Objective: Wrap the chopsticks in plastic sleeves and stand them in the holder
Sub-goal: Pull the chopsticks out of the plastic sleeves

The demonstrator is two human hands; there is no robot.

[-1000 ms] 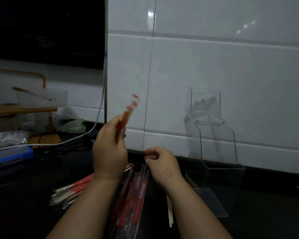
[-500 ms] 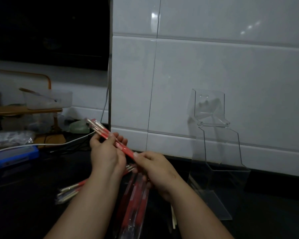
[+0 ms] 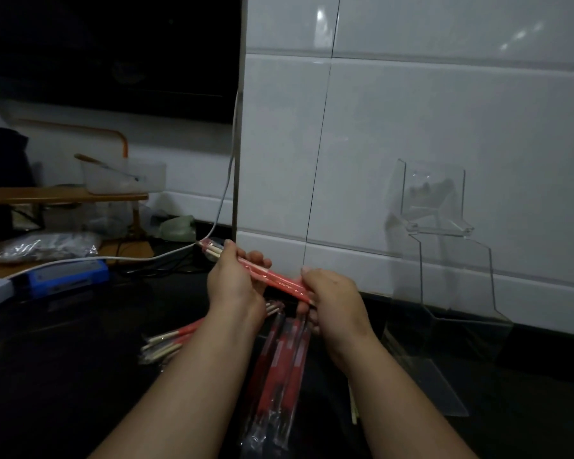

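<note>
Left of the clear acrylic holder (image 3: 458, 293), the left hand (image 3: 232, 286) grips a red-sleeved chopstick pair (image 3: 279, 280) by its far end. The right hand (image 3: 335, 299) pinches the end nearest the holder. The pair is probably light and stiff with a slippery sleeve, so a firm grip on the shaft suits it.
</note>
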